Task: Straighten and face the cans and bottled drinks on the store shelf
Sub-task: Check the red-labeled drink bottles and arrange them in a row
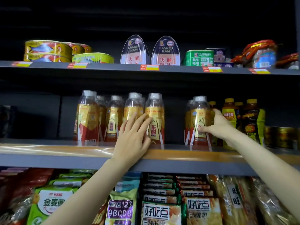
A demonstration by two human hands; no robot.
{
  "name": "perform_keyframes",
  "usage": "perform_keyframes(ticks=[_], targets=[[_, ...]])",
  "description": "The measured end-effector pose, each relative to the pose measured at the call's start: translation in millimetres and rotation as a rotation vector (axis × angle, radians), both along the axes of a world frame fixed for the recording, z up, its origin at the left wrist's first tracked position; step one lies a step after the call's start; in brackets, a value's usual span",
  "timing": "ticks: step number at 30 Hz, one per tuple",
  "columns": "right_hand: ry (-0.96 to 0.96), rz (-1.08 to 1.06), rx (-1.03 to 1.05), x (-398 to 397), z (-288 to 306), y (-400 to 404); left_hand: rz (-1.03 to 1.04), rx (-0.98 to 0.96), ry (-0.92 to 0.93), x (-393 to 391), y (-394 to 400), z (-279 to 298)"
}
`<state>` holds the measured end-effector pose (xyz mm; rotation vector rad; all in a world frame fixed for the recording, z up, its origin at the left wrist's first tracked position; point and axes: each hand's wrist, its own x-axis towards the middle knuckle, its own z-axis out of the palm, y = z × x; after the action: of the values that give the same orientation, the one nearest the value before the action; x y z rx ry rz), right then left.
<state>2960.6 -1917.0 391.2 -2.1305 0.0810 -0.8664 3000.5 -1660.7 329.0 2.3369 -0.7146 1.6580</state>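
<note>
Rotating each energy-drink bottle label-forward: right hand (217, 125) clamps the separated bottle (200, 120); left hand (134, 135), fingers straight, steadies the adjacent bottle (155, 119). Keep bases flat.

I'm facing grey steel shelving (48, 159), dark back panel (146, 17) up top, price tags (149, 67) along upper edge, dim light.

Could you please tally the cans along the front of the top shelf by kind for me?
Oval fish tins, red-yellow: 2
Oval fish tin, green-yellow: 1
Canned ham, upright: 2
Green luncheon-meat tin: 1
Total: 6, counting front-row tins only; more stand partly hidden behind.
</note>
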Motion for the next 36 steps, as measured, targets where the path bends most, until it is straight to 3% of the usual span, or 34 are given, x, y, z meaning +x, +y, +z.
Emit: perform_keyframes(ticks=[2,4,6,9,16,21,25,29,33,36], targets=[[-0.204,-0.114,-0.143,-7,5,13,-0.031,-0.059,0.02,-2,5,2],[-0.367,-0.073,-0.223,-13,8,36,-0.002,-0.079,0.029,-3,16,1],[-0.35,0.079,-0.244,-11,5,62,0.053,-0.042,0.039,-3,32,0],[-0.121,0.256,-0.238,4,-8,103,0.097,0.001,0.053,-1,51,-3],[-0.042,0.059,-0.185,29,-25,133,0.096,-0.013,-0.003,4,55,-9],[-0.255,0.068,-0.127,7,-34,131,0.064,-0.021,0.0,6,56,-9],[-0.485,0.05,-0.201,-16,-39,127,0.025,-0.025,0.025,6,58,-9],[-0.533,0.09,-0.116,-48,-29,127,-0.024,-0.028,0.058,5,59,-6],[-0.495,0.2,0.129,-69,-11,128,-0.306,-0.128,0.097,-10,61,-4],[-0.419,0.278,0.364,-71,-7,134,-0.748,-0.226,0.401,-47,53,0]])
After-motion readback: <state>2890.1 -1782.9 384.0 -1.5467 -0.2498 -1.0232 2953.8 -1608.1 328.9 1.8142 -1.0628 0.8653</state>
